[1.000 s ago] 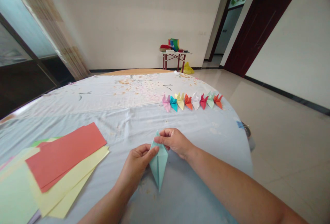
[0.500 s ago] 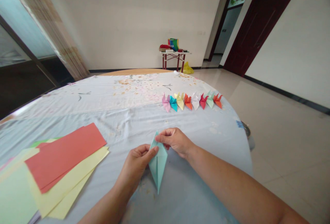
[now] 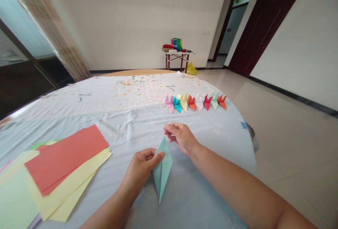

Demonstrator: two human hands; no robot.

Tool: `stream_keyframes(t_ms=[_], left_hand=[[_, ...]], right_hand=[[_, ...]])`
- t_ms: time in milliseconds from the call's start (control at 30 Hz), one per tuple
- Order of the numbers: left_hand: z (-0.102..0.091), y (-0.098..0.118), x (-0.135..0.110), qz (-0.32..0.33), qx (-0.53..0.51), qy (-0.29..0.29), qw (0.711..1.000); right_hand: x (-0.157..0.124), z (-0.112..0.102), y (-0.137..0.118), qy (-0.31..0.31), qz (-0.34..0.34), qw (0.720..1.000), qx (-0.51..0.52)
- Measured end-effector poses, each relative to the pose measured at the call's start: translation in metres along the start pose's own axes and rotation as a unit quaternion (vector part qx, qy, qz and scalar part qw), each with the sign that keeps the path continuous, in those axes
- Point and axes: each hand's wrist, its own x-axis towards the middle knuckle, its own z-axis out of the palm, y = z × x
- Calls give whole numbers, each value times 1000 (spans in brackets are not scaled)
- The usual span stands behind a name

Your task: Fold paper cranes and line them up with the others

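Note:
A light teal piece of folded origami paper (image 3: 163, 169), shaped like a long narrow diamond with a slit down its lower half, is tilted slightly above the blue cloth. My left hand (image 3: 145, 164) pinches its left edge, thumb on the front face and fingers behind. At the paper's upper point, my right hand (image 3: 182, 137) is closed, thumb and forefinger together right by the tip. Whether a sliver of the tip lies between those fingers is hard to see. Beyond my hands stands a row of several colourful folded paper cranes (image 3: 191, 102).
On the left lies a pile of paper sheets, with red sheets (image 3: 68, 158) over yellow sheets (image 3: 79, 186) and pale green ones. A flowered tablecloth (image 3: 105, 91) covers the round table. Farther back, a small side table (image 3: 177, 53) stands against the wall.
My right hand has slid up along the folded paper from its upper face to its top point. My left hand keeps its pinch, and the paper has tilted slightly to the right.

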Motion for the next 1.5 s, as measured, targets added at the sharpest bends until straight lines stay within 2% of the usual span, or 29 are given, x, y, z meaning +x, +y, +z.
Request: stream_keyframes(t_ms=[67,100,267,333,667,833,867,967,1033,1267,1500], left_hand=[[1,0,-1,-4,2,0,1000],[1,-1,-1,-6,-1,1,1000],[-1,-2,2,0,-11,-2,1000],[-1,-1,2,8,-1,-3,1000],[0,2,0,12,2,9,1000],[-1,-3,3,-2,-18,11,1000],[-2,-4,4,-4,-28,16,999],[-3,-6,7,1,-56,31,998],[-5,-5,7,10,-65,24,998],[-11,1,6,0,-114,-81,990],[-10,0,9,-7,-95,-62,994]], right_hand=[[2,-3,-3,15,-17,1000,3],[1,-5,-3,2,-14,1000,-8],[-9,-4,-3,-155,50,980,-114],[-13,-1,-3,-178,55,974,-129],[-8,0,3,-111,27,988,-102],[1,-7,-4,14,-10,999,-33],[1,-8,-5,5,-6,999,-37],[-4,-8,-4,-98,35,991,-89],[-8,-5,-3,-137,41,981,-130],[-6,-4,-2,-82,6,989,-126],[-4,-6,2,-83,-4,988,-129]])
